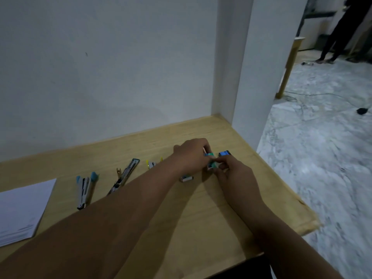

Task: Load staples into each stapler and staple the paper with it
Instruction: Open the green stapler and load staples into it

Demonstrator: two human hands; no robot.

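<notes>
Both the left hand [192, 156] and right hand [234, 172] pinch a green staple box [211, 164], contents hidden, beside the blue box [224, 153]

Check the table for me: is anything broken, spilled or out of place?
Nothing looks damaged or spilled. Three staplers lie swung open, apparently for loading. Both hands hold a small green staple box; the paper stack overhangs the table edge slightly.

Yellow stapler [151, 164] behind left forearm.
</notes>
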